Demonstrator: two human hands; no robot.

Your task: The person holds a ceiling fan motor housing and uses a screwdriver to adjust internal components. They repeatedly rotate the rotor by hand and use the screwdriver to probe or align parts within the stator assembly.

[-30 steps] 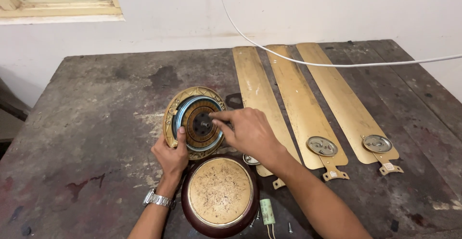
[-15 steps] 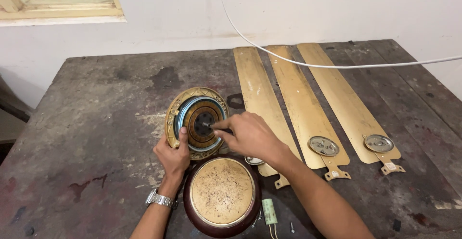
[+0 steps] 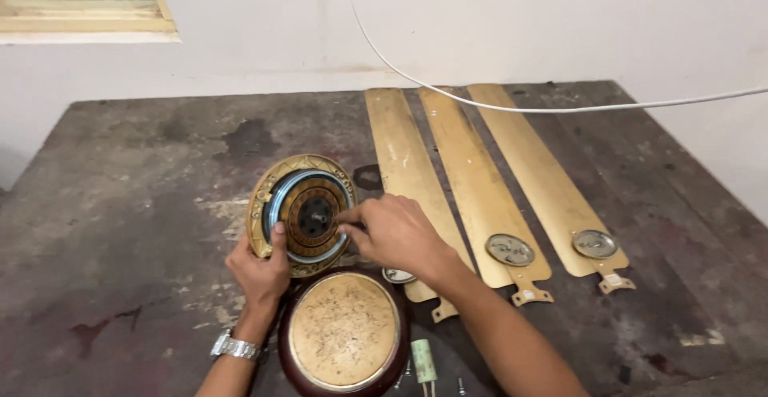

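A round gold-rimmed fan motor (image 3: 306, 211) with copper windings and a blue ring stands tilted on the dark worn table (image 3: 136, 189). My left hand (image 3: 260, 267) grips its lower left rim, thumb on the blue ring; a metal watch is on that wrist. My right hand (image 3: 394, 233) reaches in from the right, its fingertips pinched at the right side of the motor's centre. Just below lies a round dark-red cover with a gold face (image 3: 344, 341).
Three long gold fan blades (image 3: 472, 177) lie side by side to the right, with round metal discs near their brackets. A white cable (image 3: 512, 109) hangs across above them. A small green capacitor (image 3: 423, 361) lies by the cover. A wall and window frame stand behind.
My right hand has slid from over the motor's centre toward its right side, uncovering the windings. My left hand keeps its hold on the rim.
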